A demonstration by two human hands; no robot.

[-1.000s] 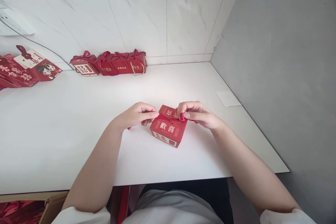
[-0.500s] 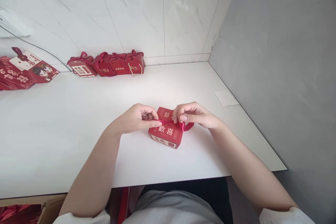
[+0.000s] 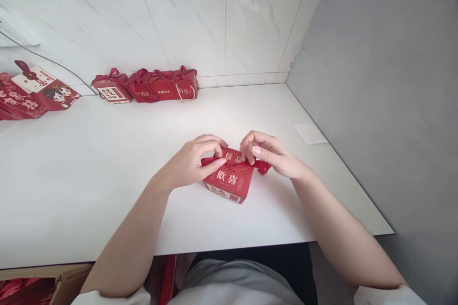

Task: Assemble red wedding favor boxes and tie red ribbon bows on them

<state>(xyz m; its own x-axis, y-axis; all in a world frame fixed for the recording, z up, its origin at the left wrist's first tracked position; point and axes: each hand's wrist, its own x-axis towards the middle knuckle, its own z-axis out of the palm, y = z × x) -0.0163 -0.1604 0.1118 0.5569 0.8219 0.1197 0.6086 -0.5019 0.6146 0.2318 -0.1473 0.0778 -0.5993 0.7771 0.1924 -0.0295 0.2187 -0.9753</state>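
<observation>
A red gift box with pale printed characters sits on the white table in front of me, turned slightly askew. A red ribbon crosses its top, and its ends stick out on both sides. At the box's left, my left hand pinches the ribbon between thumb and fingers. From the right, my right hand reaches over the box with curled fingers, their tips down on the ribbon near the centre. Part of the box's far top is hidden by my fingers.
Several red boxes with ribbon bows line the tiled wall. More red printed boxes stand at the far left beside a cable. A white paper square lies near the right partition. Below the table's front-left edge is a cardboard carton holding red material.
My left hand has shifted slightly up, its fingers now extending over the box's far edge. My right hand has lifted a little and turned, and more ribbon shows on both sides.
</observation>
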